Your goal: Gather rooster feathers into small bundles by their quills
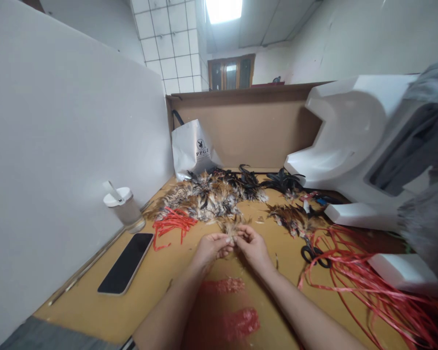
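Near the middle of the table, my left hand point(213, 249) and my right hand point(253, 247) meet at a small bunch of brown feathers point(230, 226). Both hands pinch its pale lower end between thumb and fingers, and the feather tips point away from me. Behind them lies a large heap of brown, white and black feathers point(207, 197). A smaller pile of brown feathers point(293, 218) rests to the right. Short red strips point(174, 222) lie left of my hands.
A phone point(126, 264) and a lidded cup point(126, 209) are at the left. Black-handled scissors point(315, 256) and long red strands point(372, 287) lie at the right, beside white foam point(344, 131). A silver bag point(193, 148) stands at the back against cardboard point(262, 129).
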`<state>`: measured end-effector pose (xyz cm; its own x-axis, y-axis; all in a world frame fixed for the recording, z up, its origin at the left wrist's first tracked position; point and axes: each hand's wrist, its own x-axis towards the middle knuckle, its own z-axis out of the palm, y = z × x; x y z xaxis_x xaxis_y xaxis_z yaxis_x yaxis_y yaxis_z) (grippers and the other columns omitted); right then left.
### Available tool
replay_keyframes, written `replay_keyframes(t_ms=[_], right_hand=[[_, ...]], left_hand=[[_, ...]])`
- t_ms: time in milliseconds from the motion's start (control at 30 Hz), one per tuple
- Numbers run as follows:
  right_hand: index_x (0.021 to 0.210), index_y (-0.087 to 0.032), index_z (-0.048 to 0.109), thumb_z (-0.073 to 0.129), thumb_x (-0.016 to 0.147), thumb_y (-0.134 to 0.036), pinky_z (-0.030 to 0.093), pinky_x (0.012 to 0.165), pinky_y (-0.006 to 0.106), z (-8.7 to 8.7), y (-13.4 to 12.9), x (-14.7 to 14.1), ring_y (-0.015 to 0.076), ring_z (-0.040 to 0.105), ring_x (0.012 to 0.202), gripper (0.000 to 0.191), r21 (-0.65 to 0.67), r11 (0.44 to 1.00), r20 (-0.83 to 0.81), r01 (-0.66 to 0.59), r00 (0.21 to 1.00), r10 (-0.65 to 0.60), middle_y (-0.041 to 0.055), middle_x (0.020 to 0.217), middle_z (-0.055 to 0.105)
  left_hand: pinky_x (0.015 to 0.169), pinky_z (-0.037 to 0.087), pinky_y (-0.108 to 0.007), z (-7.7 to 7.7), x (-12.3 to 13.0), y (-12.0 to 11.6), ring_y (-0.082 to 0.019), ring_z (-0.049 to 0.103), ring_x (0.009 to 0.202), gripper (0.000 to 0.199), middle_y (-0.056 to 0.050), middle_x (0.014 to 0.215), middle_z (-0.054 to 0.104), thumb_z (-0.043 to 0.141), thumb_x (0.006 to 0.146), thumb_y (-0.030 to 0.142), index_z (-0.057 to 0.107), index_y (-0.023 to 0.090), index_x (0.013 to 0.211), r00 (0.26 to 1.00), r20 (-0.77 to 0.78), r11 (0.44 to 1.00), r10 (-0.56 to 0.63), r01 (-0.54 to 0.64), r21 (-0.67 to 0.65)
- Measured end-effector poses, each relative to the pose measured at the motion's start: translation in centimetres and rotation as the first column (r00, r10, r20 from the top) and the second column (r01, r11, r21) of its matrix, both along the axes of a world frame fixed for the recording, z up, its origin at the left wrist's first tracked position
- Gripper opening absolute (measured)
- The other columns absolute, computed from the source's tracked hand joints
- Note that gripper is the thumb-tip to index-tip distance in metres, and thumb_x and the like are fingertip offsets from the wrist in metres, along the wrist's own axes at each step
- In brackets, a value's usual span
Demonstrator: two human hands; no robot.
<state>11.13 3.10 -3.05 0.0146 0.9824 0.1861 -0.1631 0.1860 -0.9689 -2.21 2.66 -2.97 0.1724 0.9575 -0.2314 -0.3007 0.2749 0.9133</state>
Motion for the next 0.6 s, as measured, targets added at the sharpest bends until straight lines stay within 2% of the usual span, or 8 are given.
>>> replay_keyframes(t_ms=[200, 400, 600], right_hand=[[0.079, -0.017, 0.058, 0.064, 0.056, -0.020, 0.038, 0.056, 0.022, -0.26, 0.24, -0.01, 0.0104, 0.049, 0.059, 0.024, -0.011, 1.000, -0.049, -0.007, 0.999, 0.006, -0.0022, 0.065, 0.054], [0.080, -0.017, 0.059, 0.067, 0.056, -0.025, 0.037, 0.053, 0.021, -0.39, 0.56, 0.24, 0.0103, 0.049, 0.055, 0.026, -0.075, 0.996, -0.139, -0.044, 0.990, 0.034, -0.0023, 0.062, 0.055], [0.069, -0.016, 0.062, 0.067, 0.057, -0.029, 0.039, 0.055, 0.023, -0.41, 0.61, 0.41, 0.0134, 0.052, 0.057, 0.018, -0.097, 0.992, -0.071, -0.082, 0.995, 0.075, 0.0015, 0.063, 0.060]], left_hand=[[0.049, 0.041, -0.017, 0.03, 0.02, -0.15, -0.008, 0.056, 0.053, 0.022, -0.007, 0.067, 0.064, 0.070, 0.058, 0.025, 0.062, 0.009, 0.071, 0.999, 0.045, 1.000, 0.006, -0.007, 0.019], [0.049, 0.041, -0.017, 0.21, -0.07, -0.07, -0.008, 0.057, 0.054, 0.022, -0.007, 0.073, 0.065, 0.068, 0.059, 0.025, 0.059, 0.011, 0.072, 0.997, 0.075, 1.000, 0.025, -0.026, 0.016], [0.049, 0.040, -0.018, -0.17, -0.07, 0.24, -0.010, 0.058, 0.056, 0.026, -0.007, 0.073, 0.065, 0.069, 0.057, 0.030, 0.058, 0.012, 0.073, 0.997, 0.010, 0.994, 0.075, -0.075, 0.084]])
